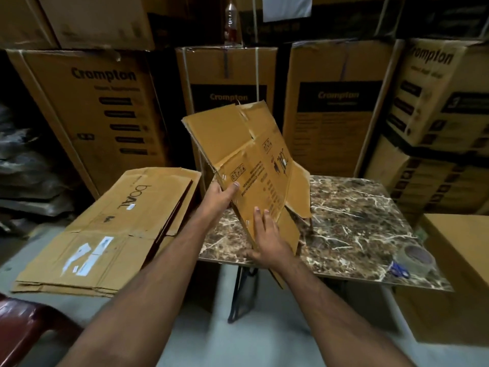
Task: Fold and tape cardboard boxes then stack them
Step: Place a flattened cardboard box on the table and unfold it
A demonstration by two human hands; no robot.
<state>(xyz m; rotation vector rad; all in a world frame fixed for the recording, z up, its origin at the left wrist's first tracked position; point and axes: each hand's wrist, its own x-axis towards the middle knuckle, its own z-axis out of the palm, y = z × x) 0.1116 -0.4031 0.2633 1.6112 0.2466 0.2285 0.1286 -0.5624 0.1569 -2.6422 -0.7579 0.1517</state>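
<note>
A flattened brown cardboard box [246, 154] with printed markings is held tilted above the left part of the marble-patterned table [357, 223]. My left hand [219, 196] grips its left edge, thumb on the printed face. My right hand [267, 242] holds the lower edge, fingers spread on the front and thumb under it. One flap hangs down and touches the table. A roll of brown tape [416, 256] sits at the table's near right corner, with blue-handled scissors [399, 270] beside it.
A pile of flattened boxes [105, 234], the top one printed "boAt", lies left of the table. Tall Crompton cartons [333, 107] wall in the back and sides. A closed box [455, 274] stands at the right. A dark red chair [26, 329] is at the lower left.
</note>
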